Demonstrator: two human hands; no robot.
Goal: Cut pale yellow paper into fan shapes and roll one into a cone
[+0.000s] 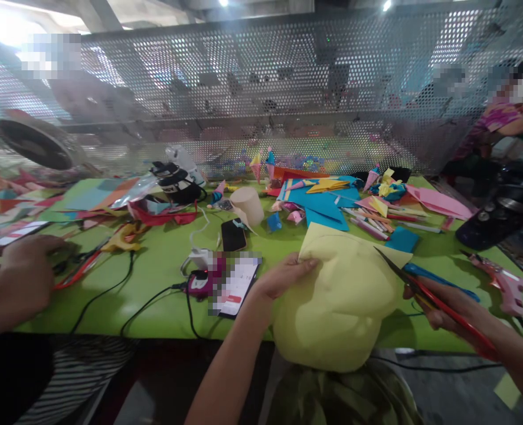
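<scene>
My left hand (290,274) pinches the left edge of a pale yellow sheet (336,295), which looks like paper or thin foam. A faint curved line runs along the sheet's upper part, and its lower edge is rounded and hangs over the table's front edge. In my right hand (447,307) are scissors (438,298) with red handles. Their dark blades point up and left and lie across the sheet's upper right corner. Whether the blades touch the sheet I cannot tell. Behind the right hand lies a blue long-handled tool (443,282), partly covered.
The green table (155,307) carries a pink glue gun (500,280), a dark bottle (504,215), blue paper (323,206), several pens (372,221), a phone (239,286), a purple power socket (199,283) and trailing cables. A co-worker's hand (26,265) is at the left.
</scene>
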